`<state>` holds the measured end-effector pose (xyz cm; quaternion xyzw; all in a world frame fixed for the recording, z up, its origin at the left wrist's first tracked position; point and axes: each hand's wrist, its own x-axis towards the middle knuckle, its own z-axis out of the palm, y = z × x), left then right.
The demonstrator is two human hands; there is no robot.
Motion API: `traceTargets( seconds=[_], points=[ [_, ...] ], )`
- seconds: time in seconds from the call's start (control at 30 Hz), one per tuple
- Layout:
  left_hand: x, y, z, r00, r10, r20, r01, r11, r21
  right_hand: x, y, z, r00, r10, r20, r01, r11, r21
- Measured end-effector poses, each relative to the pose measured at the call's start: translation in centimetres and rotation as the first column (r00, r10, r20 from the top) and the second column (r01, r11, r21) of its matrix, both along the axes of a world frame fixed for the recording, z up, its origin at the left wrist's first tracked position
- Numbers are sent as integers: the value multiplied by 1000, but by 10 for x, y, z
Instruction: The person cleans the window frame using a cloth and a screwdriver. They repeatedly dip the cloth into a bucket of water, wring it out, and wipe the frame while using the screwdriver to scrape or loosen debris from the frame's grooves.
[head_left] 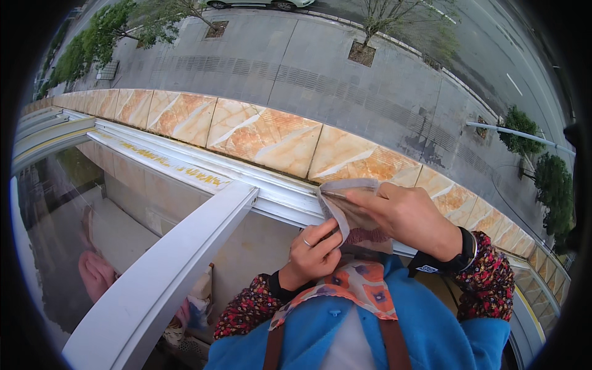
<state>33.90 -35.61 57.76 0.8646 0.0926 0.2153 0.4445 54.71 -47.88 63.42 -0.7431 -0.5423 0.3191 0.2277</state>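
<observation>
Both my hands hold a thin beige cloth (356, 214) with a grey border, in front of my chest and over the white window track (287, 203). My left hand (313, 251), a ring on one finger, pinches the border at its near left side. Above and to the right, my right hand (410, 216) is closed on the upper part, its index finger lying along the cloth toward the left. The cloth is bent between them and opens into a loose fold. Part of the cloth's lower side is hidden by my hands and clothes.
A white window sash frame (166, 277) slants from the track to the lower left, with glass beside it. Beyond the track runs an outer ledge of orange marbled tiles (262, 139). Far below lie a grey pavement (246, 68), trees and a road with a parked car.
</observation>
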Motion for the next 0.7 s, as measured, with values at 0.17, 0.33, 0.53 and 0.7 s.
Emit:
traceTargets(
  seconds=[0.17,0.33,0.53,0.7],
  points=[
    [-2,15,-2,984,178,-10,-177,983,40,4,37,-1,993,78,94,-84,995,60],
    [-4,23,-4,992,117,-43,-117,993,6,7,49,-12,973,189,131,-197,979,56],
    [5,11,2,993,-87,-86,82,995,-50,32,29,8,953,296,65,-294,955,-48],
    [27,-12,1,943,-325,-75,320,945,-65,50,-7,34,937,348,20,-332,910,-249]
  ],
)
